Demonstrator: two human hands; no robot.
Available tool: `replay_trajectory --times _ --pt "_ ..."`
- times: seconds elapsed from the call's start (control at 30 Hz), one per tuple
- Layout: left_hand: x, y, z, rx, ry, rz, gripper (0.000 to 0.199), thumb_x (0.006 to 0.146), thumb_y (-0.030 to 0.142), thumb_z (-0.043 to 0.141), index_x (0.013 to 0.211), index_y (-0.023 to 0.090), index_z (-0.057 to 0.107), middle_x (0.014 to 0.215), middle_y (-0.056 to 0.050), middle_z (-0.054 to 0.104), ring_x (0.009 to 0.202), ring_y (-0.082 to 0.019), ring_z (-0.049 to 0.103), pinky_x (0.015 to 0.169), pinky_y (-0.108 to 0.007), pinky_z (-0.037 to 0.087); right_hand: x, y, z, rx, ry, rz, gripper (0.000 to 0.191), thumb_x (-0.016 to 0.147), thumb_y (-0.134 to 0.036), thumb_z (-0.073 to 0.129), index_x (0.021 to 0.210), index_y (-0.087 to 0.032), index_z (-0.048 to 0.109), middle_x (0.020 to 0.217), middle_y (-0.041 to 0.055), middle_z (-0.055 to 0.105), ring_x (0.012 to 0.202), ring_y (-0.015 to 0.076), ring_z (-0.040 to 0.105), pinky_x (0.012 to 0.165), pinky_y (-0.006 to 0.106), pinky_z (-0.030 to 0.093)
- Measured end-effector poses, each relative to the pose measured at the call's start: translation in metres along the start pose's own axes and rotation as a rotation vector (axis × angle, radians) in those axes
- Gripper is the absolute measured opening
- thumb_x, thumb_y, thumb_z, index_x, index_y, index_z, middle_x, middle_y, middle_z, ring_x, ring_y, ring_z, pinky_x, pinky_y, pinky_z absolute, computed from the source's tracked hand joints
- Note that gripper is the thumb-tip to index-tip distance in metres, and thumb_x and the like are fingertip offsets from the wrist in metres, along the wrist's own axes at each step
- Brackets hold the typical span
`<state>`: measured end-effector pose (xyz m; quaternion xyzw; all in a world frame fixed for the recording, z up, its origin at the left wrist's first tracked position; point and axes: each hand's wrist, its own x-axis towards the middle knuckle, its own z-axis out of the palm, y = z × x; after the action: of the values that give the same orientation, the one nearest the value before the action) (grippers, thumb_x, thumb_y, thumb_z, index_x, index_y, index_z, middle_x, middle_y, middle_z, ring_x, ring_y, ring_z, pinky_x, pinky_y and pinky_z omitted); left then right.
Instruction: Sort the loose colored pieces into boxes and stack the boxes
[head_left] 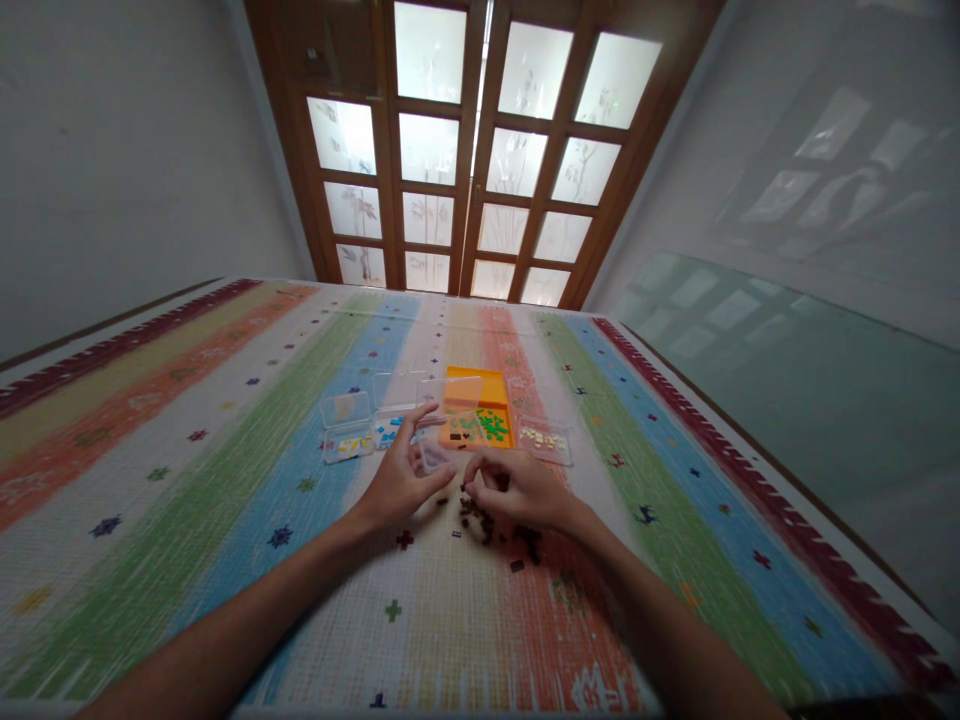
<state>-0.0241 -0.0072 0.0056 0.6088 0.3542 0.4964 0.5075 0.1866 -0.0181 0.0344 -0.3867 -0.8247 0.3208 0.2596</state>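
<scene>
My left hand [409,475] curls round the side of a clear plastic box [435,458], thumb in front and fingers behind. The box's clear lid [454,393] stands raised, and a few small brown pieces [456,437] show through the plastic. Just right of the box, my right hand [521,485] is closed in a pinch; what its fingertips hold is too small to make out. Beneath and in front of that hand lies a loose heap of small dark brown pieces [476,522], partly hidden by it. One brown piece [517,566] lies apart, nearer me.
Behind the hands stand an orange box [478,385] with green pieces, a clear box [349,443] with yellow pieces, another with blue pieces [388,430], and one at right [546,440] with pale pieces. A striped cloth [300,560] covers the table. Wooden glazed doors [466,180] stand beyond.
</scene>
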Motion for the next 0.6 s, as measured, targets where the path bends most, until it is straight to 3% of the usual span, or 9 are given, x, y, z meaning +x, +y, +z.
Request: replay_trajectory --times 0.13,0.23,0.43,0.6 --pt "-0.004 -0.001 0.003 -0.017 -0.053 -0.013 0.074 0.078 0.021 0.079 0.142 0.028 0.042 0.143 -0.011 0.052 0.097 -0.016 0.070 0.092 -0.035 0.059 0.000 -0.002 -0.005 -0.008 0.177 0.022 0.009 0.084 -0.023 0.062 0.086 -0.016 0.068 0.053 -0.0088 0.042 0.048 0.0082 0.037 0.052 0.020 0.028" --pt "-0.007 -0.003 0.007 -0.012 -0.100 -0.011 0.074 0.079 0.022 0.080 0.143 0.028 0.043 0.144 -0.012 0.052 0.108 -0.020 0.069 0.097 -0.038 0.058 0.002 0.000 -0.006 -0.067 0.240 0.042 0.009 0.084 -0.022 0.064 0.085 -0.016 0.071 0.054 -0.0082 0.043 0.048 0.0083 0.038 0.054 0.020 0.028" --pt "-0.013 -0.002 0.018 -0.037 -0.225 -0.048 0.075 0.080 0.020 0.077 0.144 0.027 0.040 0.131 -0.012 0.062 0.097 -0.019 0.073 0.090 -0.037 0.060 0.007 0.001 -0.001 -0.139 0.276 0.119 0.009 0.081 -0.018 0.067 0.083 -0.016 0.076 0.051 -0.0072 0.046 0.049 0.0088 0.039 0.055 0.021 0.028" --pt "-0.017 0.001 0.023 -0.069 -0.227 -0.032 0.074 0.077 0.014 0.076 0.142 0.028 0.044 0.136 -0.012 0.059 0.096 -0.019 0.074 0.088 -0.036 0.060 0.009 -0.003 0.003 -0.189 0.221 0.205 0.008 0.076 -0.014 0.073 0.080 -0.016 0.079 0.052 -0.0068 0.047 0.050 0.0083 0.037 0.057 0.021 0.028"
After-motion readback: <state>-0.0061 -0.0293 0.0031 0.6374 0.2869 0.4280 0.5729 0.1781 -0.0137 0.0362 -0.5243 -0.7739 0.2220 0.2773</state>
